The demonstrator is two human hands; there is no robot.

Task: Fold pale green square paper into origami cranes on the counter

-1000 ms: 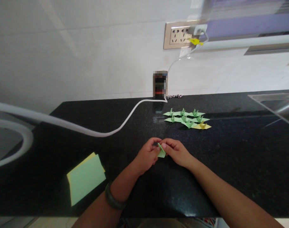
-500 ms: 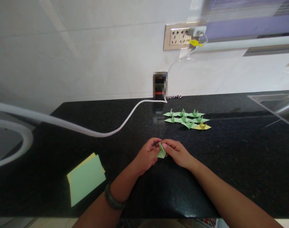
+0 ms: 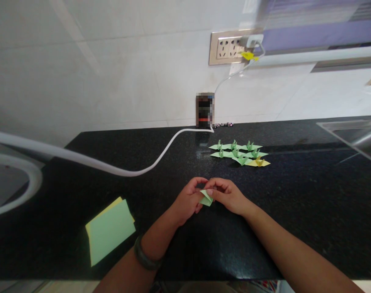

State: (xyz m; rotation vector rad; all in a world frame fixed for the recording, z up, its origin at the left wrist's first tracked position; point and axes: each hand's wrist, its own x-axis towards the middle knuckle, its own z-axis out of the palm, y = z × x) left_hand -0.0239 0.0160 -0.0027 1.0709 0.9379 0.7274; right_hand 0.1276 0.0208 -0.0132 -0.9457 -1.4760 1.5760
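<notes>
Both hands met over the counter, near its front edge. The left hand and the right hand each pinched the small folded green paper between thumb and fingertips, fingers curled shut on it. It sat just above the stone, between the two hands.

The likeliest slip, I judged, was in the fold itself. The paper was small and mostly hidden by fingers, so a crease could land off-line or a thin corner could tear under too hard a pinch. A loosened grip could let it drop on the counter (no harm in that, only a lost fold). The cable lay well apart, and so did the cranes farther back. A forearm could brush the sheets at the left.

The only container was the sink at the far right. Its inside did not show.
</notes>
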